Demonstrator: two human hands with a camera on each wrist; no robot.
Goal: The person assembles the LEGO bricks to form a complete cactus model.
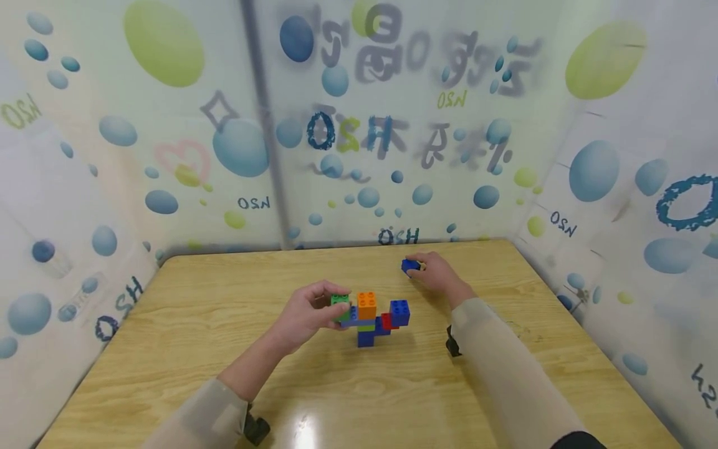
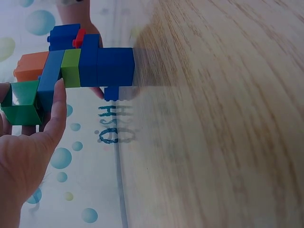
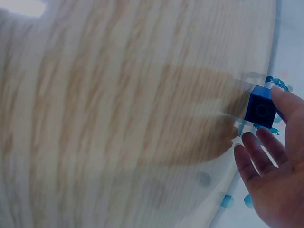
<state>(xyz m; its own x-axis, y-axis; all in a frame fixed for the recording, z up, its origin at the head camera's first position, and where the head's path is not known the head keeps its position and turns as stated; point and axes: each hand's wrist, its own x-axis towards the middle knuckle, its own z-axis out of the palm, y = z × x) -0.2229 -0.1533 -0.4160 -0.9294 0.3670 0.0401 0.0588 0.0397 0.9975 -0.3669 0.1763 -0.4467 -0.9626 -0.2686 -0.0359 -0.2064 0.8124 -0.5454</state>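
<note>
A toy brick structure stands on the table in the head view, with an orange brick (image 1: 367, 304) on top and a blue brick (image 1: 366, 339) at its base. Red and blue bricks (image 1: 400, 312) branch off to its right. My left hand (image 1: 297, 318) holds the green brick (image 2: 23, 102) on its left end between thumb and fingers. Farther back, my right hand (image 1: 440, 274) pinches a separate blue brick (image 1: 410, 266). The right wrist view shows this blue brick (image 3: 261, 107) at the thumb, with the other fingers spread; the index finger is mostly hidden.
The wooden table (image 1: 196, 312) has its back edge just beyond the right hand. A patterned curtain (image 1: 348, 206) surrounds the table at the back and both sides. Dark wrist devices (image 1: 257, 429) sit under both sleeves.
</note>
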